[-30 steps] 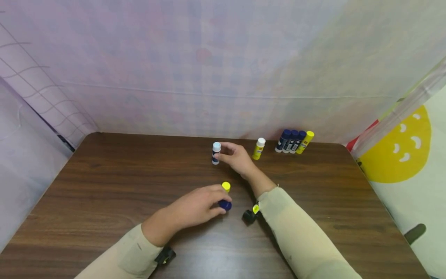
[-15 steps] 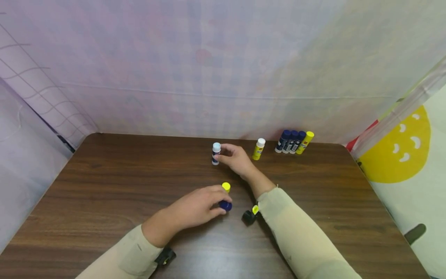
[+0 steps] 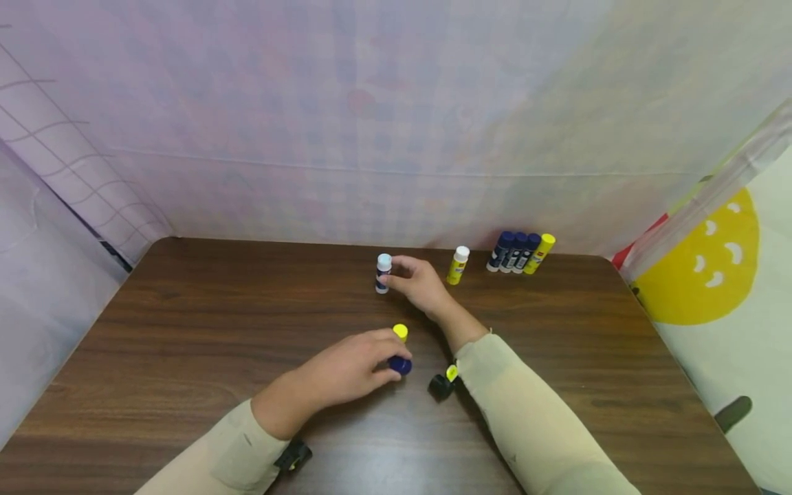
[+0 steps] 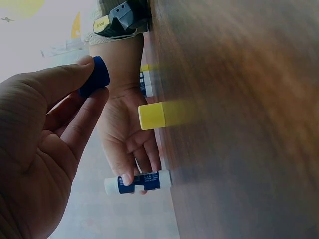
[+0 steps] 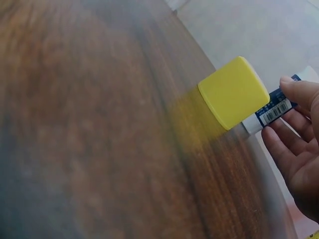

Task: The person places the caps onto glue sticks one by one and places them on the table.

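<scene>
My left hand (image 3: 353,364) pinches a dark blue cap (image 4: 97,77) between thumb and fingers, held above the table. Just beyond it a yellow cap (image 5: 234,93) stands on the table, partly hidden by my fingers in the head view. Farther back, my right hand (image 3: 423,285) grips a blue glue stick (image 4: 144,182) between thumb and fingers. This stick is upright near the back of the table and shows a white top where a cap would sit. A barcode on its label faces the right wrist camera.
A yellow glue stick (image 3: 458,265) with a white top stands right of my right hand. Farther right, several blue capped glue sticks (image 3: 513,252) and a yellow capped one (image 3: 540,254) stand in a row by the back curtain (image 3: 346,172).
</scene>
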`<act>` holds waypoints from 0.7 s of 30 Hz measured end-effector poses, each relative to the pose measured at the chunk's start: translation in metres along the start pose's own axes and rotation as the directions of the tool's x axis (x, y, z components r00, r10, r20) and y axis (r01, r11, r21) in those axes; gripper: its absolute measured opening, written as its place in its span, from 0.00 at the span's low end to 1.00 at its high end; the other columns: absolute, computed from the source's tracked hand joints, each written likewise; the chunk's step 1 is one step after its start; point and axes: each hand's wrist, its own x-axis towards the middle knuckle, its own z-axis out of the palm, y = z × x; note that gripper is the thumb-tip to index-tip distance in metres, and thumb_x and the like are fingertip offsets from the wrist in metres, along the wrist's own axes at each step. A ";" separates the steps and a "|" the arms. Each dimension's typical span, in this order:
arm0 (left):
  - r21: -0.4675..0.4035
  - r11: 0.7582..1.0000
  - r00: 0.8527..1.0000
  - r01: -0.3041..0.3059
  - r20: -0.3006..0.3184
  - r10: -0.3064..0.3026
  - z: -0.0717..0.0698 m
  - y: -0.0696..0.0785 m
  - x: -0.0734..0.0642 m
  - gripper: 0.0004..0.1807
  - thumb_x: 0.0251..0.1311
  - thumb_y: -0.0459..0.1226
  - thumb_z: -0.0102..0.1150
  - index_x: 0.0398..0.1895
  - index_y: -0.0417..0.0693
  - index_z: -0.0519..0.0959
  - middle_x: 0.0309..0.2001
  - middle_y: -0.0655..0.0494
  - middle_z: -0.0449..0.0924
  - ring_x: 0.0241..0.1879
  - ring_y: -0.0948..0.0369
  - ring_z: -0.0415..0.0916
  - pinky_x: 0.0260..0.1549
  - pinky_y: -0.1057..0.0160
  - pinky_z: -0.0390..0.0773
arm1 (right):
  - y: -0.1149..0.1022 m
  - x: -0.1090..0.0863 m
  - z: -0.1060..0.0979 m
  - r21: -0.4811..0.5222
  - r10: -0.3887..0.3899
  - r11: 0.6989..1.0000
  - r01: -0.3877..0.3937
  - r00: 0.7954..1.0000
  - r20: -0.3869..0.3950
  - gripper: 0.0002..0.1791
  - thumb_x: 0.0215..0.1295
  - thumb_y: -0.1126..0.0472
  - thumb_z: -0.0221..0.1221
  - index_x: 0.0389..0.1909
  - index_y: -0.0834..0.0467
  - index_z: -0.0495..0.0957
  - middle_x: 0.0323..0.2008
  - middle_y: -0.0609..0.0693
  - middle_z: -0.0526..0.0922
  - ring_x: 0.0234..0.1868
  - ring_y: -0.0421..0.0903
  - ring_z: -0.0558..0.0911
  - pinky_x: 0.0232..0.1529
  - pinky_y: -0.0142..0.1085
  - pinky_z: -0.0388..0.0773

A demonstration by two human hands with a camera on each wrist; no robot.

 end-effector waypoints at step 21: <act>0.000 0.999 0.999 -0.036 -0.023 0.036 0.002 0.002 0.000 0.15 0.70 0.39 0.66 0.58 0.50 0.82 0.59 0.57 0.81 0.58 0.62 0.80 0.62 0.60 0.82 | -0.007 -0.014 -0.012 0.018 -0.011 1.000 0.012 0.997 -0.073 0.20 0.65 0.59 0.71 0.57 0.59 0.84 0.51 0.57 0.88 0.50 0.48 0.84 0.48 0.33 0.82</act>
